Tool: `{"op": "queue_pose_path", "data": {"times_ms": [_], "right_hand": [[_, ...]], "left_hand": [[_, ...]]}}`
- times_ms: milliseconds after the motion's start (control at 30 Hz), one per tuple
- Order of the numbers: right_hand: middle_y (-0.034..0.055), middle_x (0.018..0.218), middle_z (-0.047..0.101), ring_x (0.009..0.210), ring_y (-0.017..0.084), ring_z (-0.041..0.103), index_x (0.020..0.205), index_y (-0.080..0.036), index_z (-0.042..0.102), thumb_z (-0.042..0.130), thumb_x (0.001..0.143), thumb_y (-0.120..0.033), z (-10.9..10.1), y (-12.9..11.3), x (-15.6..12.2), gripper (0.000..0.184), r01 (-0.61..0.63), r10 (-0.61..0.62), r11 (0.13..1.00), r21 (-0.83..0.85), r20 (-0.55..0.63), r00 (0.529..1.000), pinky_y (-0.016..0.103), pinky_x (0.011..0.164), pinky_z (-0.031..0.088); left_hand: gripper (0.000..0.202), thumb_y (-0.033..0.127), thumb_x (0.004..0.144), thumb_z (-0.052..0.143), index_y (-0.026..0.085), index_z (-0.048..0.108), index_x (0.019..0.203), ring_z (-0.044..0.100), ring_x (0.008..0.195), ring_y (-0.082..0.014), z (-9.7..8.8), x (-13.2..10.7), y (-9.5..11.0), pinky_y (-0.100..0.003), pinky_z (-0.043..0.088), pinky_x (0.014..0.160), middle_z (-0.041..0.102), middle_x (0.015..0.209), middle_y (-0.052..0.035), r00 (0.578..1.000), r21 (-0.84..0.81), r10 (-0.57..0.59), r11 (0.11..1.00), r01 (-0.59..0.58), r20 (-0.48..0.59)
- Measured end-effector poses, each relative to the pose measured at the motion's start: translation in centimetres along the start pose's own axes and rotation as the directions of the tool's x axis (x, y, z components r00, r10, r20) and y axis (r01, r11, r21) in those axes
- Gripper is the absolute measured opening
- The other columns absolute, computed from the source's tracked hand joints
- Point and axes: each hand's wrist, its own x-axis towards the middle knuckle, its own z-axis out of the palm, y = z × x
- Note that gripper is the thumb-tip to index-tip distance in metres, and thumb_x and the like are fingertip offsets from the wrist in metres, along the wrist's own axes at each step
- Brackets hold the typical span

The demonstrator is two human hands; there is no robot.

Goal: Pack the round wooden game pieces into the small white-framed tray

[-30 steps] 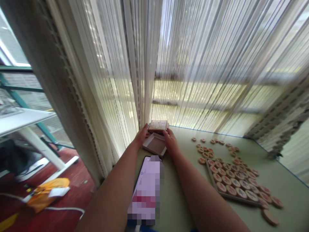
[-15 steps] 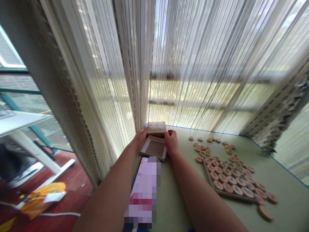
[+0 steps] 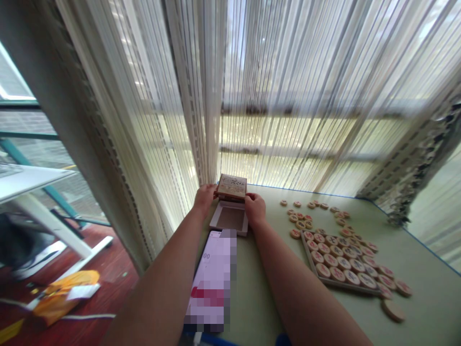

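Observation:
A small brown box with dark printing on its top [image 3: 233,186] is held between my two hands at the far end of the table. My left hand [image 3: 206,198] grips its left side, and my right hand [image 3: 255,207] grips its right side with the fingers curled. Just in front of the printed box lies an open, shallow white-rimmed box [image 3: 244,227] with a bare brownish floor. Its right edge is beside my right hand. What lies under the printed box is hidden.
A phone [image 3: 209,274], partly blurred out, lies between my forearms. To the right, a shallow tray [image 3: 311,262] holds rows of round wooden Chinese chess pieces, with several loose pieces [image 3: 300,224] around it. Striped curtains [image 3: 288,144] hang along the table's far edge [image 3: 309,193].
The printed box has tilted so that more of its top faces me, and it is slightly raised. My left hand has shifted a little left and up along its side.

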Motion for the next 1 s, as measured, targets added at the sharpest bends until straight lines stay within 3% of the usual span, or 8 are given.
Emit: {"op": "queue_pose_path", "data": {"times_ms": [133, 267, 433, 533, 633, 733, 900, 1000], "right_hand": [[0.0104, 0.087, 0.064, 0.082, 0.022, 0.057, 0.088, -0.016, 0.062, 0.049, 0.066, -0.031, -0.1, 0.3, 0.2, 0.031, -0.004, 0.006, 0.999, 0.05, -0.051, 0.999, 0.035, 0.076, 0.042], [0.0088, 0.089, 0.063, 0.081, 0.021, 0.057, 0.089, -0.017, 0.06, 0.049, 0.064, -0.03, -0.1, 0.2, 0.2, 0.03, -0.003, 0.01, 0.996, 0.091, -0.072, 0.997, 0.033, 0.073, 0.043], [0.0088, 0.09, 0.063, 0.078, 0.02, 0.057, 0.089, -0.016, 0.059, 0.045, 0.063, -0.021, -0.1, -0.4, -0.2, 0.03, -0.032, 0.04, 0.996, 0.088, -0.086, 0.996, 0.031, 0.072, 0.044], [0.0104, 0.092, 0.061, 0.077, 0.019, 0.057, 0.095, -0.013, 0.057, 0.045, 0.064, -0.022, -0.1, -0.7, -0.3, 0.034, -0.047, 0.057, 0.995, 0.089, -0.109, 0.992, 0.03, 0.071, 0.044], [0.0113, 0.096, 0.059, 0.076, 0.018, 0.056, 0.101, -0.012, 0.054, 0.043, 0.067, -0.026, -0.2, -0.9, -0.1, 0.038, -0.033, 0.043, 0.995, 0.09, -0.115, 0.992, 0.028, 0.07, 0.045], [0.0122, 0.101, 0.058, 0.079, 0.018, 0.056, 0.107, -0.011, 0.052, 0.042, 0.069, -0.027, -0.3, -1.1, -0.1, 0.043, -0.022, 0.028, 0.998, 0.06, -0.085, 0.996, 0.028, 0.072, 0.045], [0.0103, 0.104, 0.059, 0.09, 0.018, 0.055, 0.106, -0.013, 0.053, 0.037, 0.074, -0.028, -0.1, -1.2, -0.6, 0.04, 0.013, -0.01, 0.997, 0.08, -0.035, 0.999, 0.028, 0.079, 0.043], [0.0095, 0.102, 0.061, 0.09, 0.018, 0.055, 0.106, -0.012, 0.054, 0.037, 0.073, -0.025, 0.2, -1.5, -1.4, 0.039, 0.007, 0.006, 0.993, 0.12, -0.107, 0.994, 0.028, 0.079, 0.043]], "left_hand": [[0.03, 0.012, 0.066, 0.058, 0.009, 0.054, 0.096, 0.061, 0.07, -0.0131, 0.2, 0.0, 0.4, -0.028, 0.05, 0.068, 0.063, 0.089, -0.0084, 1.0, -0.161, -0.024, 0.987, 0.024, 0.004], [0.021, 0.019, 0.073, 0.053, 0.01, 0.058, 0.091, 0.062, 0.071, -0.0135, 0.3, 0.0, 0.1, -0.03, 0.051, 0.07, 0.064, 0.087, -0.0088, 0.998, -0.206, -0.015, 0.978, 0.028, 0.064], [0.039, 0.032, 0.062, 0.067, 0.011, 0.061, 0.094, 0.061, 0.083, -0.0199, 0.5, -0.1, -0.3, -0.031, 0.049, 0.073, 0.065, 0.095, -0.0101, 0.991, -0.001, 0.127, 0.992, -0.127, 0.037], [0.047, 0.033, 0.059, 0.069, 0.011, 0.06, 0.099, 0.061, 0.083, -0.0204, 0.7, -0.2, -0.3, -0.031, 0.049, 0.073, 0.065, 0.095, -0.0103, 0.98, 0.004, 0.167, 0.986, -0.169, 0.104], [0.048, 0.033, 0.061, 0.067, 0.011, 0.058, 0.102, 0.061, 0.082, -0.0192, 1.0, -0.1, -0.4, -0.031, 0.049, 0.074, 0.066, 0.093, -0.0098, 0.972, -0.063, 0.169, 0.985, -0.161, 0.163], [0.045, 0.03, 0.061, 0.067, 0.012, 0.058, 0.102, 0.061, 0.085, -0.0188, 1.1, -0.1, -0.7, -0.03, 0.048, 0.076, 0.066, 0.094, -0.0086, 0.976, -0.048, 0.169, 0.985, -0.164, 0.14], [0.044, 0.031, 0.065, 0.062, 0.014, 0.059, 0.105, 0.06, 0.087, -0.0182, 0.6, -0.5, -0.4, -0.03, 0.047, 0.078, 0.066, 0.095, -0.0068, 0.963, 0.061, 0.217, 0.971, -0.229, 0.159], [0.043, 0.032, 0.066, 0.06, 0.014, 0.06, 0.105, 0.06, 0.085, -0.0188, 0.0, -1.3, 0.1, -0.031, 0.046, 0.079, 0.067, 0.092, -0.0063, 0.952, 0.209, 0.266, 0.933, -0.294, 0.151]]}}
